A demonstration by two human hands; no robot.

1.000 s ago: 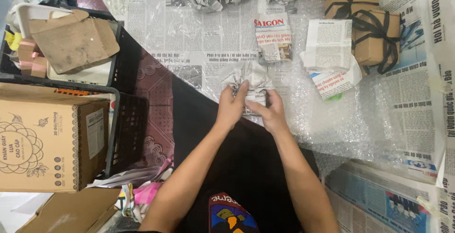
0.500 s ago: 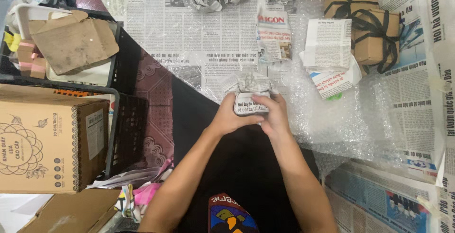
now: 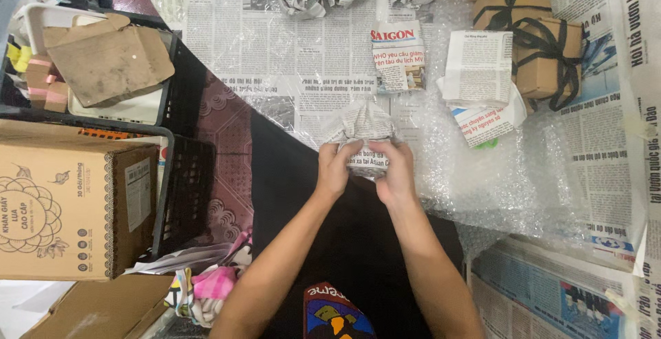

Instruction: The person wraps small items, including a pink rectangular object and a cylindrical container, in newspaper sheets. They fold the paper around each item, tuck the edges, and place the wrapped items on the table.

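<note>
Both hands, left hand point(image 3: 335, 167) and right hand point(image 3: 396, 170), clamp a newspaper-wrapped bundle point(image 3: 365, 139) (contents hidden) on bubble wrap point(image 3: 496, 180); beyond it, right, a brown box tied with black ribbon point(image 3: 540, 46).

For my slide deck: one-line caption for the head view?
Both hands grip a newspaper-wrapped bundle over bubble wrap.

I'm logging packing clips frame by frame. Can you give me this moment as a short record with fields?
left hand: left hand grips the newspaper-wrapped bundle
right hand: right hand grips the same bundle from the other side
surface: bubble wrap over spread newspapers
nearby: folded newspaper packet, brown box tied with black ribbon
left side: cardboard carton, black crate
</note>
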